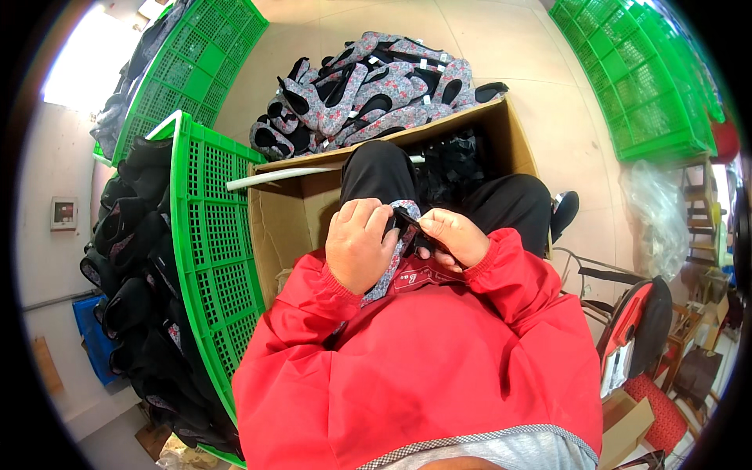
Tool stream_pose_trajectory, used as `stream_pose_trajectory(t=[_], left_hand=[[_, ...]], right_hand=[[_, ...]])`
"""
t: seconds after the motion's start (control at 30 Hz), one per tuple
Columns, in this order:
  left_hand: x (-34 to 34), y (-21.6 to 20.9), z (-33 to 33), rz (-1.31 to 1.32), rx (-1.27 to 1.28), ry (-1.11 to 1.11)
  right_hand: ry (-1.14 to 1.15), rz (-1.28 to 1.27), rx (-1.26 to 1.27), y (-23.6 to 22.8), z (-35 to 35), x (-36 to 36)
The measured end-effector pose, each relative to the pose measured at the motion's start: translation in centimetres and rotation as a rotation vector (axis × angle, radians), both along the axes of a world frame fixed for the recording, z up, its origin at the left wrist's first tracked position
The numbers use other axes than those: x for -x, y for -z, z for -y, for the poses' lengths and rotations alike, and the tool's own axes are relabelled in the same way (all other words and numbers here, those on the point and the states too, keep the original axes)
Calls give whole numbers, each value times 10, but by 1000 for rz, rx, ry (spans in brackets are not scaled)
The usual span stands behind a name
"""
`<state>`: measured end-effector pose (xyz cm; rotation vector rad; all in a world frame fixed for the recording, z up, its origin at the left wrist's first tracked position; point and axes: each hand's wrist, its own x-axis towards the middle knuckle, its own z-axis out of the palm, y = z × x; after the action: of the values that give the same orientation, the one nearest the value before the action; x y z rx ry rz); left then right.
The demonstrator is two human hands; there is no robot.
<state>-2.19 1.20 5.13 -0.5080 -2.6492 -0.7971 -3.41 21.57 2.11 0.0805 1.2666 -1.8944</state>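
My left hand (360,244) is closed around a grey floral cloth shoe (382,287) above my lap. Part of the shoe shows below the hand, the rest is covered by my fingers. My right hand (457,235) pinches a black part at its upper side between thumb and fingers; whether this is a strap or the shoe's edge is too small to tell. Beyond my knees, a heap of similar floral shoes with black linings (360,94) lies on the floor.
An open cardboard box (278,223) stands around my legs, with black items (450,168) inside and a white tube (286,177) across it. Green crates (211,180) full of black shoes (129,305) stand left. Another green crate (627,78) and a clear plastic bag (658,219) are right.
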Motion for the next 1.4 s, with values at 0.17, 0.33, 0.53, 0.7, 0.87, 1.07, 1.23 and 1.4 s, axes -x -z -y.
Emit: stream_pose_trajectory(t=[0.17,0.33,0.53,0.7,0.87,1.07,1.23,1.4], left_hand=[[-3,7,2,101,18,-45],[-1,20,6,71,6,-35],[5,20,9,-118,69,75],[5,18,10,-171,168,123],[8,20,10,-180,224,174],[4,20,7,-137,190,124],[0,17,6,-114,-38,55],[-5,19,9,-49,-151,-9]], right_hand=[[-9,-19,-26,4,2,0],[-1,-7,-33,4,4,-1],[22,1,-30,5,7,-1],[57,21,-17,6,9,-3],[69,46,1,5,10,-4],[60,49,1,1,7,-5],[34,35,-1,4,6,-4],[18,6,1,3,5,-4]])
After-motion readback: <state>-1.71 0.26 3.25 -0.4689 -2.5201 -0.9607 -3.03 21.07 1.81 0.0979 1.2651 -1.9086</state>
